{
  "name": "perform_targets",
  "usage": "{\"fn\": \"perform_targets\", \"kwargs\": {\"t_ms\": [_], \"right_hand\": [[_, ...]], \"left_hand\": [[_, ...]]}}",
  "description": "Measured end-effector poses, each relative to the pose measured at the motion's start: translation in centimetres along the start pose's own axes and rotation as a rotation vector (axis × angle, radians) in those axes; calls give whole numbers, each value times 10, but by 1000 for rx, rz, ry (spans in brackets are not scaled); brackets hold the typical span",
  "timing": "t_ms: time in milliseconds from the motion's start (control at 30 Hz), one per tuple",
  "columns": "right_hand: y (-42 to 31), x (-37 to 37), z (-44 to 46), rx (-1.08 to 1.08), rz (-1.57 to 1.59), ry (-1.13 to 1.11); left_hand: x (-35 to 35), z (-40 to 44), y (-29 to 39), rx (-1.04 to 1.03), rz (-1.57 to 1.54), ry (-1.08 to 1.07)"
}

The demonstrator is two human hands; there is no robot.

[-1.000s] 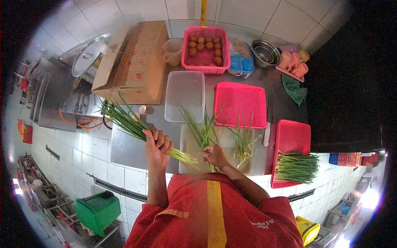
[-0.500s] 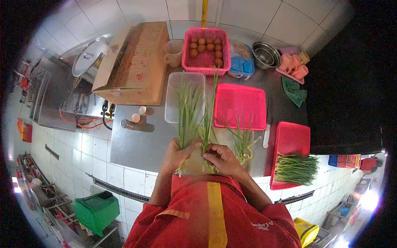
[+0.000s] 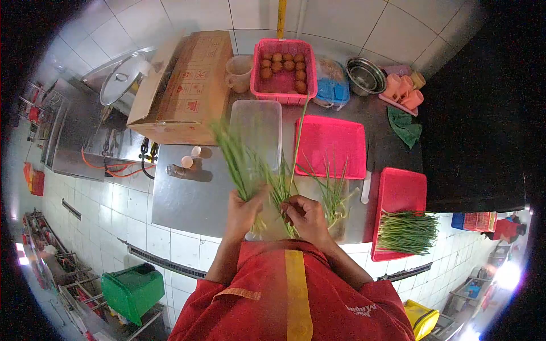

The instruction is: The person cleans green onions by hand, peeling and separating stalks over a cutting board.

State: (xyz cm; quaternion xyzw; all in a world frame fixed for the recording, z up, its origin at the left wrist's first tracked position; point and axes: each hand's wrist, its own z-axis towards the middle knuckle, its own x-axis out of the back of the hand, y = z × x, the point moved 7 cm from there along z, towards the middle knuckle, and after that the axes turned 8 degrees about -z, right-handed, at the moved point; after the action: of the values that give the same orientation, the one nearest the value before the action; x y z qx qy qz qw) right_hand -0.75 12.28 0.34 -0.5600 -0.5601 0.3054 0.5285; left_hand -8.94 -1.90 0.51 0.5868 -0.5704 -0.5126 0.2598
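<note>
A thick bunch of green stalks [image 3: 232, 156], blurred by motion and leaning up to the left, is gripped by my left hand [image 3: 245, 212]. Close beside it, my right hand [image 3: 304, 214] pinches stalks from a second bunch [image 3: 278, 184] over the translucent cutting board [image 3: 307, 187]. One long stalk [image 3: 300, 139] rises from my right fingers toward the pink basket. A few loose stalks [image 3: 331, 196] with pale roots lie on the board's right part. Many more stalks [image 3: 408, 232] lie lined up in the right pink tray [image 3: 402, 190].
Behind the hands are a clear container [image 3: 256, 133], an unfilled pink tray [image 3: 331, 146] and a pink basket [image 3: 284, 97] of round brown items. A cardboard box [image 3: 190, 91] stands back left. A knife [image 3: 365, 187] lies right of the board. Further right, a distant person [image 3: 505, 228] is visible.
My left hand first came down and inward with its bunch, beside my right hand. Since then the bunch has tilted left. A long stalk now stands apart at my right hand.
</note>
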Motion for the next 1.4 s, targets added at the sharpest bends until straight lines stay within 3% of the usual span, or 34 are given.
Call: {"fn": "perform_targets", "kwargs": {"t_ms": [300, 500, 700, 867, 900, 967, 1000, 1067, 1167, 1367, 1400], "right_hand": [[35, 36, -11, 40, -356, 68], [80, 68, -14, -24, -615, 85], [94, 91, -18, -34, -718, 208], [90, 97, -25, -141, -994, 244], [83, 92, -23, -137, -990, 241], [60, 72, -15, 9, -583, 148], [46, 63, -13, 12, -576, 145], [7, 37, -8, 101, -233, 50], [-30, 11, 0, 181, -38, -7], [-30, 0, 2, 140, 36, 12], [-28, -2, 0, 142, 39, -4]], "left_hand": [[25, 11, 11, -57, -290, 86], [16, 9, 6, -10, -299, 66], [12, 7, 4, -1, -278, 32], [0, 3, 1, 42, -279, 17], [-3, 3, -2, 65, -257, 19], [-7, 2, -10, 79, -187, -15], [-8, 2, -11, 76, -181, -11], [-15, 2, -13, 76, -157, -63], [-27, -4, -12, 84, -202, -96], [-13, -1, -13, 74, -204, -92], [-9, 3, -22, 128, -360, -110]]}}
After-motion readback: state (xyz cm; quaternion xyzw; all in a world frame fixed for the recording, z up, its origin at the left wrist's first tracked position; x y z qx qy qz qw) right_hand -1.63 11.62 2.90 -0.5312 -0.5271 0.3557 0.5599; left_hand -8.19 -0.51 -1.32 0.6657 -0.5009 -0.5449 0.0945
